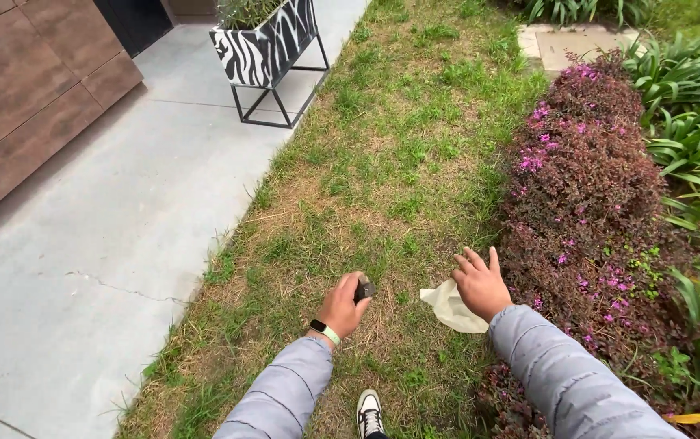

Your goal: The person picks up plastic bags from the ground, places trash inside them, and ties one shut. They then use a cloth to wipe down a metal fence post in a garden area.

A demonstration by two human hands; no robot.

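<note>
Wall [17, 106]: brown panelled cladding is seen at far left, bordering the path.
Path [114, 244]: grey concrete slabs, a thin crack noted near the grass edge.
Planter [264, 45]: a zebra-striped box on a black metal stand is set at the path's edge, well apart from the hands.
Lawn [366, 171]: patchy grass, dry and yellowed in the middle strip.
Left hand [342, 307]: fingers are clenched round a small dark object [364, 289]; its kind cannot be told. A wristband [325, 331] is worn.
Shoe [369, 412]: one white and dark sneaker is seen on the grass below the hands.
Right hand [480, 284]: fingers are spread and released, palm down; a pale cloth or bag [451, 307] hangs just beneath it, whether gripped cannot be told.
Shrub [585, 195]: dark red foliage with pink flowers, just beside the right hand.
Step judged: an approach to the shrub, object in hand.
Next move judged: a steady reach toward the foliage would be called for.
</note>
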